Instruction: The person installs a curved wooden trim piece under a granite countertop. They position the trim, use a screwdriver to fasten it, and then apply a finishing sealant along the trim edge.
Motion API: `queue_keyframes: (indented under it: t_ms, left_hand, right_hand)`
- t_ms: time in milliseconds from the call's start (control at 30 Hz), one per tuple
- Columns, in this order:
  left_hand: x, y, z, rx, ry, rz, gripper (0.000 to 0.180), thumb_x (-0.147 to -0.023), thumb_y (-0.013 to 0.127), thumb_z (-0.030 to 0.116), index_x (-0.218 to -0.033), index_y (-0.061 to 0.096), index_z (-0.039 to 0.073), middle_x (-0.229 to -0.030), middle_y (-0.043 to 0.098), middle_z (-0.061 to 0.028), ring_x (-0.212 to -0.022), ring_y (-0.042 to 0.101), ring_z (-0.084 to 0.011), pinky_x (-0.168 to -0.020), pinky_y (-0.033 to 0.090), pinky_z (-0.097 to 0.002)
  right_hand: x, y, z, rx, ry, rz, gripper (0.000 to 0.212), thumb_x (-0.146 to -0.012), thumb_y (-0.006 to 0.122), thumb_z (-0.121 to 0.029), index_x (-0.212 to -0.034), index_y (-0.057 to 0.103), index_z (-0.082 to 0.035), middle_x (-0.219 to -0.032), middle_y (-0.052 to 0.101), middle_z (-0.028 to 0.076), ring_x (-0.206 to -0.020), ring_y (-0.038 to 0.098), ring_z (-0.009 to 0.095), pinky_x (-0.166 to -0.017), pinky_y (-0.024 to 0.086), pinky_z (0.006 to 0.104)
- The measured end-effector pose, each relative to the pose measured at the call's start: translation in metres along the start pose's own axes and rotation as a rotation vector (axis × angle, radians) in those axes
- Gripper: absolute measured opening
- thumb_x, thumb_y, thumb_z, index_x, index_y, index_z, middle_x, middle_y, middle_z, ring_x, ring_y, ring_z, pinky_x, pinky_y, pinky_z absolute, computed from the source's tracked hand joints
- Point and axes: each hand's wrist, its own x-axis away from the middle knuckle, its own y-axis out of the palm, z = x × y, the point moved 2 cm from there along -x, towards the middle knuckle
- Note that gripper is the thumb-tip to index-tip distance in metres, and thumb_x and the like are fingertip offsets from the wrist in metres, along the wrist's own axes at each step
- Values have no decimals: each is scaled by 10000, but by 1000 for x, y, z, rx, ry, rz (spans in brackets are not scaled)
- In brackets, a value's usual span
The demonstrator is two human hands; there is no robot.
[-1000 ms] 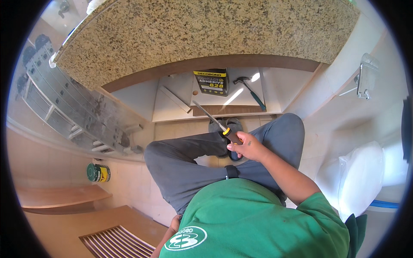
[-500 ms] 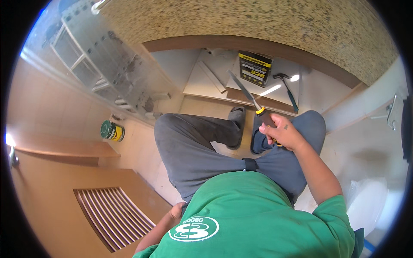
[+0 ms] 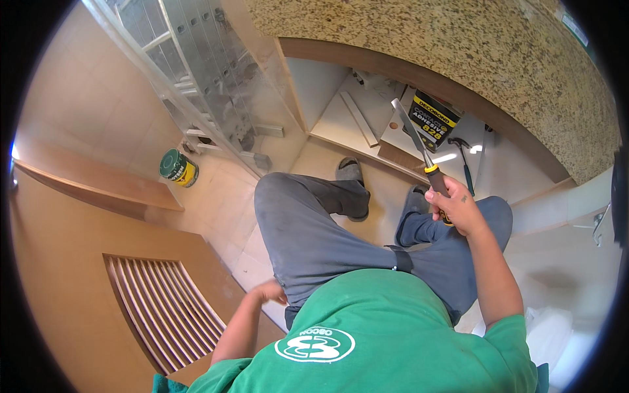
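Right hand [image 3: 458,207] grasps chisel [image 3: 430,168], blade [image 3: 408,125] forward-left; hammer [image 3: 466,169] lies beyond that hand; left hand [image 3: 270,291] beside trousers [image 3: 303,226], grip cannot be determined.

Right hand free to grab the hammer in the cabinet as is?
Probably not: the right hand is wrapped around the chisel. Otherwise, nothing visible seems to block its way to the hammer ahead.

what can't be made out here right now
All in the head view:
Handle of the chisel: partly covered by the right hand.
Left hand: too blurred beside the trousers to tell whether they touch.
Top of the ladder: cut off by the picture's upper edge.
Inside of the green-topped can: hidden by its lid.
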Motion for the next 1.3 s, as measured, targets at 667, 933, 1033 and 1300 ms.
queue_keyframes:
  t_ms: [667,933,1033,1300]
  left_hand:
    - [-103,-165,466,1013,985,566,311,-1048,580,242,-1249,614,7,-1135,714,-116,-985,702,-210,-849,559,-334]
    - [-176,-273,533,1529,1135,473,359,-1041,562,318,-1281,576,51,-1143,677,-113,-984,671,-238,-844,547,-396]
    - [-185,-281,548,1642,1203,377,319,-1012,584,308,-1211,598,59,-1078,684,-104,-946,671,-239,-821,549,-394]
    - [-189,-296,541,1666,1223,321,272,-974,590,305,-1121,616,78,-1122,680,-100,-1000,632,-264,-927,499,-433]
  right_hand:
    - [-27,56,-6,-152,-13,4,340,-1019,643,-346,-1061,578,-15,-748,615,83,-615,623,178,-597,522,295]
    - [-23,33,22,-113,170,54,400,-992,683,-377,-1063,572,0,-750,624,107,-636,642,215,-613,541,320]
    - [-32,33,30,-140,265,56,373,-998,675,-355,-1057,576,0,-750,630,112,-640,645,217,-618,549,327]
    - [-72,46,43,-119,351,-46,346,-997,675,-329,-1055,581,0,-755,632,112,-659,650,214,-643,547,330]
